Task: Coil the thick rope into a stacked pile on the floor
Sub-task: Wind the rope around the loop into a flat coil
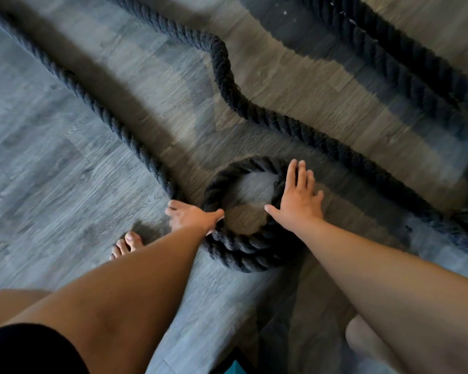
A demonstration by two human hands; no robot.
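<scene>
On the grey wood-pattern floor (52,157), close in front of us, lies the thick black twisted rope (114,125). Its near part is already wound into a small round coil (243,249). At the side of the coil nearest to us we can see about two turns, one upon the other; the floor shows through the middle of the ring.

Our right hand (299,201) lies flat on the right side of the coil, with the fingers straight and a little spread and the thumb pointing toward the middle of the ring. It presses on the rope and grasps nothing.

Our left hand (192,217) is at the left side of the coil, where a long strand from the far left part of the floor meets the ring. The fingers bend down over the rope at this place and the thumb rests on the ring, so the hand appears to grip it; the picture is blurred here.

A second strand runs in waves from the far middle of the floor to the right, passing beyond the coil. A third strand lies in the far right part.

Our bare left foot (126,245) stands on the floor just beside the left hand, apart from the coil. Black shorts (25,349) cover the left thigh.
</scene>
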